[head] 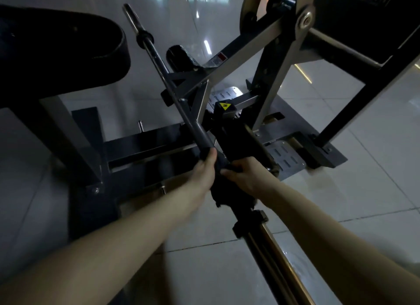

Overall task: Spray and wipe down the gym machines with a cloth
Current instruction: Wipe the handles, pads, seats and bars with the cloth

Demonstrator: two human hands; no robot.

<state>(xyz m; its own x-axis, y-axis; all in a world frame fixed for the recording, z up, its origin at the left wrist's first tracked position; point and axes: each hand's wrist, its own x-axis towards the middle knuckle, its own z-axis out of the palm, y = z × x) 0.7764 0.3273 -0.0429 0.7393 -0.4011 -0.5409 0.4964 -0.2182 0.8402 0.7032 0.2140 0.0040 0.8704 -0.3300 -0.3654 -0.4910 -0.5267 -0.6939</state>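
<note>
A dark cloth hangs bunched between my two hands in the middle of the head view. My left hand grips the lower end of a long dark bar of the gym machine, its fingers wrapped around the bar's tip with the cloth. My right hand holds the cloth against a black padded lever just right of the bar. No spray bottle is visible.
The machine's silver frame slopes up to the right. A black seat pad is at the upper left. Perforated foot plates lie on the base. A brass-coloured rail runs down toward me. Glossy floor tiles surround the machine.
</note>
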